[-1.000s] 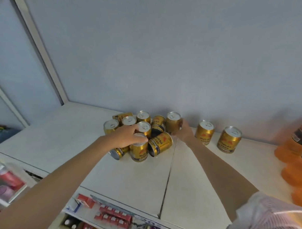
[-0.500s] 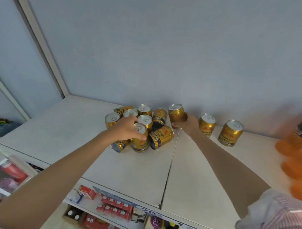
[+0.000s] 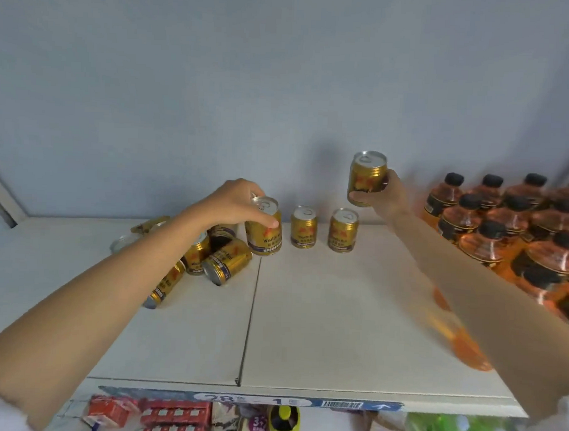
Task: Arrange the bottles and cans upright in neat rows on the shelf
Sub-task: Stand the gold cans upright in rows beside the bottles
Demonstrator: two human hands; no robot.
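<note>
My right hand (image 3: 387,199) grips a gold can (image 3: 366,178) and holds it in the air above the white shelf (image 3: 321,313), near the back wall. My left hand (image 3: 235,204) grips the top of an upright gold can (image 3: 265,229) standing on the shelf. Two more gold cans stand upright along the back, one (image 3: 303,227) beside the other (image 3: 342,230). Left of them lies a jumble of gold cans (image 3: 223,261), several on their sides, partly hidden by my left forearm.
Orange bottles with black caps (image 3: 502,223) crowd the shelf's right side. An orange blur (image 3: 459,337) lies under my right forearm. A price strip (image 3: 254,400) runs along the front edge, with packaged goods (image 3: 160,417) on the shelf below.
My right hand has lifted its can off the shelf and carried it right. My left hand has pulled one can out of the cluster to the right. The camera view has shifted right.
</note>
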